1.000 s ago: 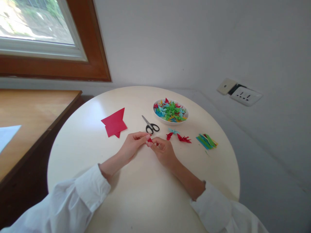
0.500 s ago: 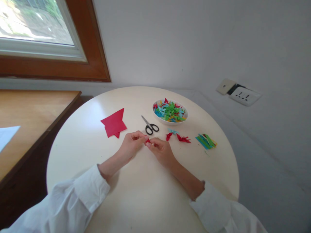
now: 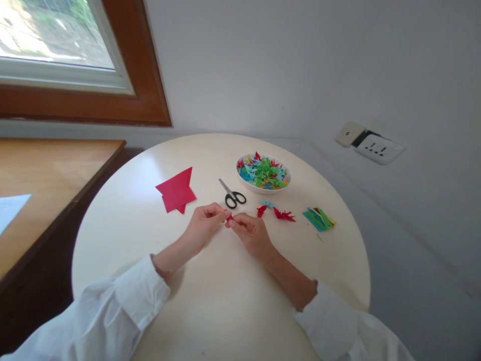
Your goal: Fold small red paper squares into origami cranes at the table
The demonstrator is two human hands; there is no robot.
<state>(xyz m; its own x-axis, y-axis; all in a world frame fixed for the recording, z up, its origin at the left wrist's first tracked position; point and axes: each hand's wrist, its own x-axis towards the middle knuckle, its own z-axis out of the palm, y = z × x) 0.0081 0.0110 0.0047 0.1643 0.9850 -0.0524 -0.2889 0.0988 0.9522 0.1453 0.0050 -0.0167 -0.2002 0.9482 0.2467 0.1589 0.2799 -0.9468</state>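
Note:
A small folded piece of red paper is pinched between my two hands above the middle of the table; fingers hide most of it. My left hand grips it from the left with thumb and forefinger. From the right, my right hand pinches it too, its thumb close to the left one. Just beyond the hands lie scissors with black handles, blades pointing away to the left. Folded red paper cranes and a light blue one rest to the right of my right hand.
On the round white table, red paper sheets lie at the left. A white bowl full of colourful paper cranes stands at the back. Paper strips are piled at the right. A wooden desk adjoins at left.
My right thumb and fingers have shifted slightly around the red paper, showing a little more of it. Everything else stays in place.

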